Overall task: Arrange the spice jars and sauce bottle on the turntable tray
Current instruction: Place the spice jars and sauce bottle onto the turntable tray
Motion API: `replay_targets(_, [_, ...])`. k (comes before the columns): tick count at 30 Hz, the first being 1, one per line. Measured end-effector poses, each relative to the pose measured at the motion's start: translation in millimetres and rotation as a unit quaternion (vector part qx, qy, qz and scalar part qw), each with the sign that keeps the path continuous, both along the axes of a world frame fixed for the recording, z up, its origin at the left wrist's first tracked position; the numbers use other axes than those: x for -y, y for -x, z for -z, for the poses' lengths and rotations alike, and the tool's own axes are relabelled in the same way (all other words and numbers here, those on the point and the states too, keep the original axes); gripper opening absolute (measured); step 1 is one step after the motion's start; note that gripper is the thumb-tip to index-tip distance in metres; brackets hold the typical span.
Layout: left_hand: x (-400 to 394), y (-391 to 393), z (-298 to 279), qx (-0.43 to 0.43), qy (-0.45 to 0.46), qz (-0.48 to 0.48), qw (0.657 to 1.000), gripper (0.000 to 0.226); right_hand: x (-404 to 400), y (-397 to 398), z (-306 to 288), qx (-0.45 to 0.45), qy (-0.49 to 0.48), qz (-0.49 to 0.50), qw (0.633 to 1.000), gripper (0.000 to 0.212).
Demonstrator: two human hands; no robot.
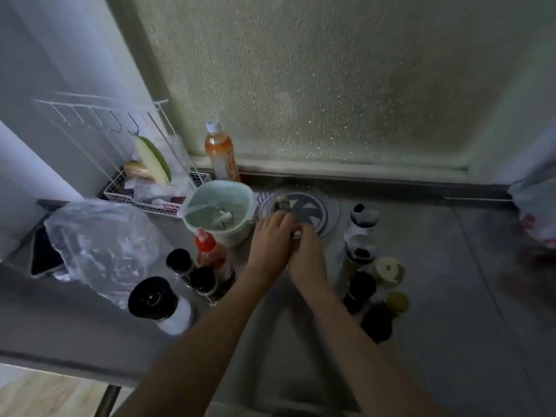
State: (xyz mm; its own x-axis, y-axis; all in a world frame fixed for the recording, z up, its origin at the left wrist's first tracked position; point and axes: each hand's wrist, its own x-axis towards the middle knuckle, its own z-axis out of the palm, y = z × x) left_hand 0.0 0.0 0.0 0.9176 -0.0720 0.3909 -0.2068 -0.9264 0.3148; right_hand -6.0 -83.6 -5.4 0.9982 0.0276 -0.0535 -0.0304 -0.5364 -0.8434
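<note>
The clear turntable tray (326, 210) with a blue and white pinwheel centre lies at the back of the grey counter. A small dark-lidded spice jar (282, 202) stands upright on its left part. My left hand (270, 239) curls its fingers around that jar's lower part. My right hand (307, 251) presses against the left hand at the tray's near rim; blur hides what its fingers touch. A red-capped sauce bottle (210, 251) and black-lidded jars (180, 261) stand to the left. Several more jars (361, 254) stand to the right.
A pale green bowl (219, 212) sits right next to the tray's left edge. An orange drink bottle (219, 152) stands by the frosted window. A white wire rack (156, 191) and a crumpled plastic bag (102, 245) fill the left side. A big black-lidded shaker (153, 297) stands near the front.
</note>
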Motion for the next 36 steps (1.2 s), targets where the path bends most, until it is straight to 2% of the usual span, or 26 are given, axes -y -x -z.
replay_targets(2, [-2.6,-4.4,20.7,0.014,0.008,-0.023,1.000,0.016,-3.1,-4.0,17.5,0.034,0.026,0.015,0.999,0.024])
replay_targets(5, [-9.1,-10.7,51.2,0.040,0.040,-0.044,0.997,0.029,-3.1,-11.4,42.1,0.100,0.070,0.029,0.992,0.022])
replay_targets(9, [-11.6,-12.9,79.6,0.105,0.054,-0.035,0.992,0.020,0.6,-17.4,65.9,0.151,0.122,0.014,0.981,0.020])
replay_targets(14, [-12.1,-6.6,94.9,0.159,0.074,-0.054,0.983,0.009,0.0,-14.5,80.7,0.184,0.116,0.014,0.976,0.018])
replay_targets(18, [-15.3,15.8,86.0,0.192,0.130,0.000,0.973,0.009,-0.6,8.2,82.5,0.213,0.089,0.011,0.973,0.018])
replay_targets(20, [-15.5,39.0,82.2,0.185,0.150,0.013,0.971,0.011,-0.5,30.8,80.8,0.212,0.068,0.009,0.975,0.019])
replay_targets(23, [-20.4,76.6,85.7,0.166,0.118,0.039,0.978,0.013,-0.6,73.9,77.3,0.216,0.057,0.032,0.974,0.020])
replay_targets(29, [-35.0,125.4,88.0,0.174,0.117,0.027,0.977,0.007,-7.7,128.6,68.0,0.197,0.048,0.038,0.978,0.022])
replay_targets(31, [-37.7,128.4,89.5,0.166,0.140,0.016,0.976,0.005,-11.1,136.2,65.1,0.183,0.045,0.055,0.980,0.033])
replay_targets(33, [-40.8,126.9,90.5,0.167,0.154,0.007,0.974,0.005,-14.3,139.3,61.5,0.162,0.069,0.073,0.982,0.051])
replay_targets(36, [-44.1,125.6,87.7,0.210,0.168,-0.003,0.963,0.010,-18.3,132.3,59.1,0.104,0.188,0.092,0.972,0.068])
